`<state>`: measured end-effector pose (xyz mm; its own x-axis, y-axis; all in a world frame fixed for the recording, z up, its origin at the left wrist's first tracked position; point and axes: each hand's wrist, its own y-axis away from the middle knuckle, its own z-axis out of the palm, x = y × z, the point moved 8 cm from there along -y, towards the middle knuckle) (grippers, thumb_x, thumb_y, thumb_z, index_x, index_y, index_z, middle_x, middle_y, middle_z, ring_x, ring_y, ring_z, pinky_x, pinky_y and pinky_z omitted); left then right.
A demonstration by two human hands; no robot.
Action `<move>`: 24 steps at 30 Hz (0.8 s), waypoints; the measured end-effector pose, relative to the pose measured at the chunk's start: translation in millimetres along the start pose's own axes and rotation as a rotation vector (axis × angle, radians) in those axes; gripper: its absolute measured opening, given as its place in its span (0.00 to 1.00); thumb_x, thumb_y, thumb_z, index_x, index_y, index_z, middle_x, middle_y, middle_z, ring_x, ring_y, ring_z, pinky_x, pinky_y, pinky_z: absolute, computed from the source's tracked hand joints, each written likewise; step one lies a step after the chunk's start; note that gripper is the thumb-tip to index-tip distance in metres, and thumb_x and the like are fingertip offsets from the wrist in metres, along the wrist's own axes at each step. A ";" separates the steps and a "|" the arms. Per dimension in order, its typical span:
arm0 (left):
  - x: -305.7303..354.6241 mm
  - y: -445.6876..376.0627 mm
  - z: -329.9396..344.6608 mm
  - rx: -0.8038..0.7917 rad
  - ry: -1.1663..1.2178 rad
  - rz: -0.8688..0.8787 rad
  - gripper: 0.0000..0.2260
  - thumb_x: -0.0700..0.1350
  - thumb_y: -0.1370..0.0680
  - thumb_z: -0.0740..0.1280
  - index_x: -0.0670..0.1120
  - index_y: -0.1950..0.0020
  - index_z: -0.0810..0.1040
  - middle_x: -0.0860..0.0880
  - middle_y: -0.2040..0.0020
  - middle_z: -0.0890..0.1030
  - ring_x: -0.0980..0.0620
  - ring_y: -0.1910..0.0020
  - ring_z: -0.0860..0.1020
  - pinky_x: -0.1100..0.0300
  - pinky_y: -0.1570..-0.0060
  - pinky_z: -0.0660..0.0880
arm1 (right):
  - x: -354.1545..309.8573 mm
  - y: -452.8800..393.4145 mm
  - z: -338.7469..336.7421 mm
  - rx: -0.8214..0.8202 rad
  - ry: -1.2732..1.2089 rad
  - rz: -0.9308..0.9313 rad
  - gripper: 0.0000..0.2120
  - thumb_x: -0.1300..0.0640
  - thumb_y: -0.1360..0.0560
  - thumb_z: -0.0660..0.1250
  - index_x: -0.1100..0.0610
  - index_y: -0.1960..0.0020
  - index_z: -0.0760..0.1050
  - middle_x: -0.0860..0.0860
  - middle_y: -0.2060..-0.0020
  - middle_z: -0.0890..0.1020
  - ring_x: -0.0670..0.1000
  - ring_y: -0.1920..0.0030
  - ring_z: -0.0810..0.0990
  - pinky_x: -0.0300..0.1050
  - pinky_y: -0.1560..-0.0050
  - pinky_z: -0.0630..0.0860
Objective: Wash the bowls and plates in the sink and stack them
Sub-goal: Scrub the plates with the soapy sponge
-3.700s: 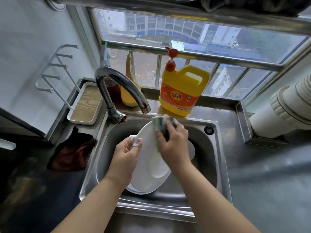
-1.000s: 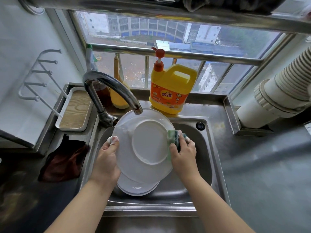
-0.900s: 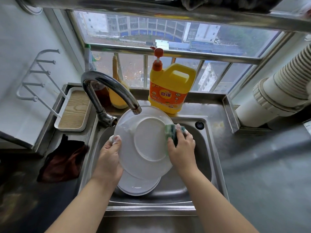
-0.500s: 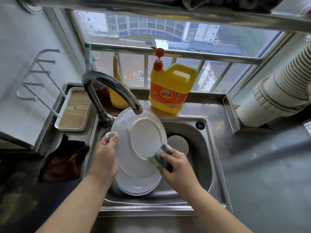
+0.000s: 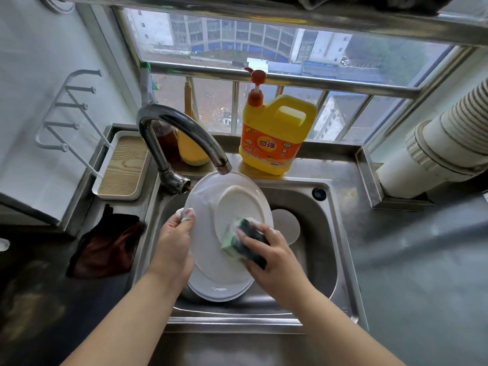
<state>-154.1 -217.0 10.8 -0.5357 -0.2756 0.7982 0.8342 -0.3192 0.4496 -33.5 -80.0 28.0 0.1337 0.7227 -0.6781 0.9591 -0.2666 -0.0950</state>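
Currently my left hand (image 5: 173, 244) grips the left rim of a round white ceramic plate (image 5: 211, 249), thumb curled over the front edge, fingers hidden behind. I hold this plate tilted on edge above the stainless steel sink basin (image 5: 320, 233), its underside and foot ring facing me, its top edge just under the spout of the curved chrome faucet (image 5: 184, 133). My right hand (image 5: 274, 262) holds a green and dark scouring sponge (image 5: 244, 241), fingers curled round it, pressing it against the plate's lower right surface. A second white plate (image 5: 219, 293) lies flat in the basin below the held one. Behind the sink, a yellow detergent jug with an orange pump (image 5: 274, 136) stands on the ledge. A dark brown cloth (image 5: 105, 247) lies on the counter left of the basin.
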 end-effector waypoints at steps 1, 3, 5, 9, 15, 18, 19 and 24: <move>-0.9 1.3 -1.8 0.004 -0.002 -0.006 0.13 0.42 0.17 0.57 0.47 0.62 0.70 0.46 0.60 0.76 0.51 0.61 0.74 0.60 0.61 0.77 | 12.2 4.9 -3.4 0.001 0.022 0.026 0.23 0.54 0.29 0.70 0.46 0.35 0.75 0.53 0.34 0.73 0.55 0.38 0.71 0.46 0.34 0.67; -3.1 5.6 -0.7 -0.003 -0.014 -0.028 0.12 0.42 0.17 0.58 0.47 0.61 0.72 0.46 0.59 0.78 0.51 0.60 0.76 0.59 0.58 0.77 | 40.7 3.8 -14.3 0.041 0.057 0.140 0.24 0.56 0.29 0.72 0.48 0.34 0.75 0.53 0.34 0.72 0.56 0.37 0.71 0.50 0.33 0.68; -5.9 11.3 5.3 -0.025 -0.023 -0.051 0.11 0.42 0.17 0.58 0.46 0.59 0.74 0.47 0.59 0.81 0.51 0.59 0.78 0.55 0.54 0.78 | 56.6 -9.8 -28.8 0.108 0.077 0.261 0.24 0.57 0.28 0.72 0.50 0.33 0.73 0.53 0.32 0.70 0.57 0.34 0.68 0.53 0.31 0.66; -8.9 16.8 17.5 -0.043 -0.041 -0.060 0.10 0.43 0.18 0.58 0.45 0.55 0.76 0.47 0.59 0.81 0.49 0.57 0.78 0.51 0.49 0.76 | 26.9 -48.5 -39.6 0.207 0.035 0.265 0.24 0.55 0.25 0.68 0.50 0.30 0.70 0.54 0.29 0.66 0.55 0.30 0.63 0.49 0.28 0.60; -2.3 7.4 9.1 0.010 -0.018 -0.024 0.12 0.41 0.18 0.58 0.46 0.60 0.72 0.44 0.61 0.79 0.49 0.63 0.77 0.55 0.60 0.78 | -25.6 -24.0 -5.2 0.030 -0.037 -0.024 0.24 0.54 0.27 0.69 0.47 0.32 0.72 0.54 0.32 0.70 0.54 0.33 0.68 0.45 0.32 0.62; -1.8 4.4 -1.2 0.032 -0.012 -0.024 0.12 0.41 0.18 0.58 0.47 0.61 0.71 0.45 0.61 0.75 0.50 0.61 0.73 0.55 0.56 0.73 | 1.8 6.7 -3.1 -0.010 0.021 -0.054 0.23 0.54 0.29 0.70 0.46 0.34 0.75 0.52 0.34 0.73 0.55 0.38 0.72 0.46 0.35 0.68; -1.1 4.5 -2.7 0.032 -0.012 -0.027 0.11 0.41 0.18 0.59 0.47 0.61 0.71 0.45 0.60 0.75 0.50 0.61 0.73 0.55 0.56 0.72 | 17.7 10.9 -7.6 0.003 0.039 -0.009 0.22 0.55 0.29 0.70 0.47 0.35 0.76 0.52 0.34 0.73 0.56 0.38 0.73 0.47 0.35 0.68; -3.2 15.2 11.3 -0.050 -0.049 -0.055 0.10 0.42 0.18 0.59 0.45 0.56 0.76 0.47 0.60 0.81 0.52 0.60 0.79 0.55 0.53 0.77 | 59.1 -18.5 -40.4 0.142 0.068 0.303 0.24 0.56 0.26 0.70 0.51 0.31 0.71 0.56 0.31 0.69 0.58 0.33 0.67 0.55 0.31 0.66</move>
<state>-138.2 -210.8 19.6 -0.5725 -0.2119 0.7921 0.7955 -0.3776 0.4739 -33.2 -6.6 19.1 0.4285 0.6364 -0.6414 0.8294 -0.5587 -0.0003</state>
